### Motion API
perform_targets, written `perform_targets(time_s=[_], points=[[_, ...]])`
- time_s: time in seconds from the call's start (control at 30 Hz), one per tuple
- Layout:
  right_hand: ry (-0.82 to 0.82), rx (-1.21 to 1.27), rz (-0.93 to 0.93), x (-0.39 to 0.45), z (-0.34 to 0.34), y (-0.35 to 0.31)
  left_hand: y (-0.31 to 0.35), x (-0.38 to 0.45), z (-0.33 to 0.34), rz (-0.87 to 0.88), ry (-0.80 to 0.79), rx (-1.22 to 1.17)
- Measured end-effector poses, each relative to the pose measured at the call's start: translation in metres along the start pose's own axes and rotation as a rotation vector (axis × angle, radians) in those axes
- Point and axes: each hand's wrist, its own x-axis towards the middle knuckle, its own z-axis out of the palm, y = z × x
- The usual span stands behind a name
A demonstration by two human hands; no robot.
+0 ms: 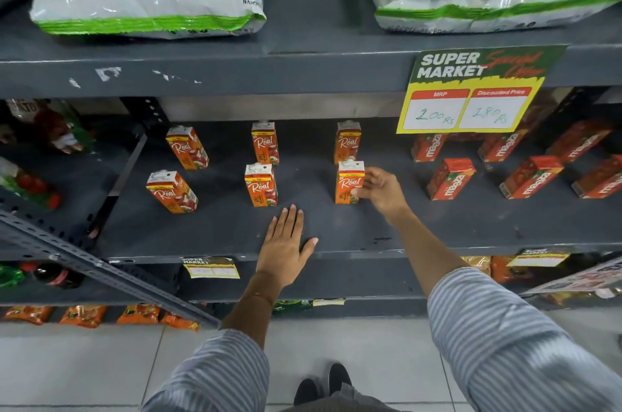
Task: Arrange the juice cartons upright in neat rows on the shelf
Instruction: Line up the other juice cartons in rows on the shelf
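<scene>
Several orange "Real" juice cartons stand upright on the dark grey shelf in two rows. The back row holds cartons at the left, middle and right. In the front row stand a left carton, a middle carton and a right carton. My right hand grips the front right carton from its right side. My left hand lies flat on the shelf near the front edge, fingers spread, holding nothing.
Red "Maaza" cartons stand further right on the same shelf. A yellow price sign hangs from the shelf above, which carries large white and green bags. Bottles fill the left bay. A slanted metal bar crosses lower left.
</scene>
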Motion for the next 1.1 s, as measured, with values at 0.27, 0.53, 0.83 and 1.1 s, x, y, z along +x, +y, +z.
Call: perform_targets(time_s=[0.27,0.53,0.83,1.1], points=[[0.12,-0.123,0.049,-0.011,0.007,0.016,0.004,-0.008,-0.005,-0.138,0.129,-0.295],[0.37,-0.183,0.111,-0.03,0.055,0.031,-0.016,0.007,-0.025,-0.623,0.382,-0.709],[0.47,-0.423,0.156,-0.021,0.069,0.023,-0.024,0.037,-0.037,-0.718,0.35,-0.729],[0.471,-0.498,0.173,-0.019,0.067,0.019,-0.021,0.045,-0.037,-0.819,0.386,-0.654]])
